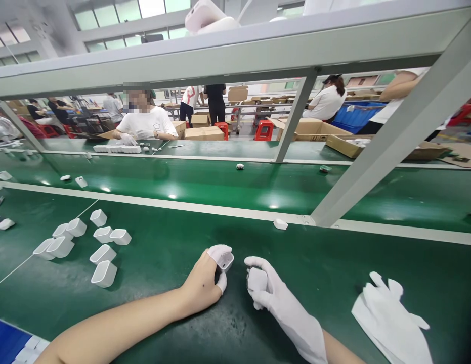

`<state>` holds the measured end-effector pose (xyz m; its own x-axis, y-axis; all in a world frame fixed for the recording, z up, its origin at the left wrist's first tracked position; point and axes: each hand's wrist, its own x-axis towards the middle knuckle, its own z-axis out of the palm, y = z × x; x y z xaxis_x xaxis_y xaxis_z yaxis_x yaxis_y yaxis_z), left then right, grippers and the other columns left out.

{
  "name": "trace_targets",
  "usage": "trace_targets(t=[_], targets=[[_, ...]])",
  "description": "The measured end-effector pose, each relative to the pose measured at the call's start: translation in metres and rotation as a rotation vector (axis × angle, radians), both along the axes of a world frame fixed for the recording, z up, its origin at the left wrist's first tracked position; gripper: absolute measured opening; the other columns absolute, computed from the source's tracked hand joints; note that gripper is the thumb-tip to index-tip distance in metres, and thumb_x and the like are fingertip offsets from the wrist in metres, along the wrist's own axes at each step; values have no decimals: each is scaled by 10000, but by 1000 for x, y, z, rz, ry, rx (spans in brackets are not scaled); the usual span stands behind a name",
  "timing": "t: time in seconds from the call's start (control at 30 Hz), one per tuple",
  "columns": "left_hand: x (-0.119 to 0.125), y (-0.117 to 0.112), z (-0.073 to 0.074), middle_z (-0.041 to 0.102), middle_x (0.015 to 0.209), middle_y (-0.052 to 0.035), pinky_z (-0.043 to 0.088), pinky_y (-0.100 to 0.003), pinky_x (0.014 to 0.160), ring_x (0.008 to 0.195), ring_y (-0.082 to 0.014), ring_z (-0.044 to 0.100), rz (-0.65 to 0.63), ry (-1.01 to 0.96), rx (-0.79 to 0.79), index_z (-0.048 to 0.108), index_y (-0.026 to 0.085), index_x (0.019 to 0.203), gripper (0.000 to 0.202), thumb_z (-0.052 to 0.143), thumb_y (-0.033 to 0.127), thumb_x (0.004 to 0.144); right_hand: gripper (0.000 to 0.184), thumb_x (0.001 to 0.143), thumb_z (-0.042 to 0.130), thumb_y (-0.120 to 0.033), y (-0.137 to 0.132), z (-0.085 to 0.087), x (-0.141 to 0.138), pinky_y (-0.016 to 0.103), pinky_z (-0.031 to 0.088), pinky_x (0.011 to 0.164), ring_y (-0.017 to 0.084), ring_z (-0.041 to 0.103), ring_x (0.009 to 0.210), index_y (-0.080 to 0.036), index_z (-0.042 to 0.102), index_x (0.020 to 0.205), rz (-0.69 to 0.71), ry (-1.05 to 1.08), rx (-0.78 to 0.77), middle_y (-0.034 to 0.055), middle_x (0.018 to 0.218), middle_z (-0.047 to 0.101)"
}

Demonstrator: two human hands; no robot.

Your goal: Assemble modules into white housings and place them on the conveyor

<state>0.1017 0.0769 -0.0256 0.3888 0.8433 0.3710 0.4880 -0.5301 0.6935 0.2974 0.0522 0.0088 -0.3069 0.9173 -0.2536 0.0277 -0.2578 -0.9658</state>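
My left hand (212, 275), with white covers on its fingers, is closed around a small white plastic housing (226, 261) whose open end faces right. In my right hand (271, 290), which wears a white glove, is a white rounded-square piece (257, 279), gripped between thumb and fingers. The two hands are close together over the green table (182, 323) but apart. Several open white plastic housings (104, 273) stand to the left of my left hand. Beyond my right hand, a small white part (280, 224) rests near the pale strip.
A white glove (390, 318) lies on the right. Ahead runs a green conveyor belt (205, 184) carrying a few small parts. A slanted metal post (372, 146) and overhead shelf (235, 50) frame the far side. A co-worker (147, 121) sits opposite. A blue bin (7, 341) is at lower left.
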Motion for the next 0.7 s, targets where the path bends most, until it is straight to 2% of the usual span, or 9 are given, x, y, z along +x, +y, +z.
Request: trace_targets(t=[0.1,0.2,0.27,0.33,0.4,0.47,0.57,0.63,0.7], targets=[[2,-1,6,565,1148,-66,464,-398,939,1059,-217,531,-55,3,-29,471,225,1202,486,507,31,758,499,694,577,-213,1,-2,-3,273,411,591,124,433,623,-248,428,1169,-42,-131,54,-57,725,462],[3,-2,10,594,1087,-53,480,-366,884,995,-204,551,-118,-2,-1,526,213,1082,425,504,-5,717,429,646,648,-260,5,-1,-5,303,479,671,157,534,723,-233,516,1053,-114,-147,134,-11,824,553],[2,-2,9,610,1067,-46,473,-358,893,1008,-199,558,-151,-28,15,548,208,976,389,473,-40,686,402,640,673,-305,8,3,-3,335,504,754,195,586,818,-222,548,1012,-155,-136,134,21,882,605],[-1,-2,6,603,1120,-43,445,-369,950,1087,-201,542,-141,-77,3,551,207,886,365,429,-63,672,424,650,681,-343,10,6,-1,368,504,826,232,614,901,-209,571,1037,-129,-154,120,55,958,646],[-4,-1,4,540,1252,-50,387,-412,1026,1199,-217,478,-74,-131,-14,553,215,947,427,405,-62,657,461,655,688,-355,10,7,2,390,488,886,251,618,961,-198,592,1078,-73,-213,150,77,1037,656],[-6,-2,3,471,1321,-73,364,-454,1041,1222,-239,446,-11,-158,-6,497,229,1147,565,429,-27,647,523,671,682,-349,10,4,4,394,481,912,241,624,963,-200,574,1160,-49,-259,187,70,1042,658],[-4,-5,7,505,1217,-100,448,-451,919,1026,-247,529,-9,-94,-1,378,212,1288,670,567,100,655,598,697,671,-326,9,-3,5,379,518,855,201,649,855,-203,485,1251,-73,-225,215,36,927,668],[-1,-7,9,556,1103,-88,481,-436,834,893,-235,554,-25,-2,-49,393,199,1256,672,669,202,643,534,687,692,-313,10,-6,4,363,537,807,193,655,818,-208,510,1178,-77,-202,226,32,898,674],[2,-9,11,593,1025,-70,488,-426,813,868,-235,566,-43,58,-114,419,198,1216,646,708,243,641,458,680,709,-313,11,-8,3,359,544,794,201,662,841,-212,542,1094,-82,-189,209,48,928,685]])
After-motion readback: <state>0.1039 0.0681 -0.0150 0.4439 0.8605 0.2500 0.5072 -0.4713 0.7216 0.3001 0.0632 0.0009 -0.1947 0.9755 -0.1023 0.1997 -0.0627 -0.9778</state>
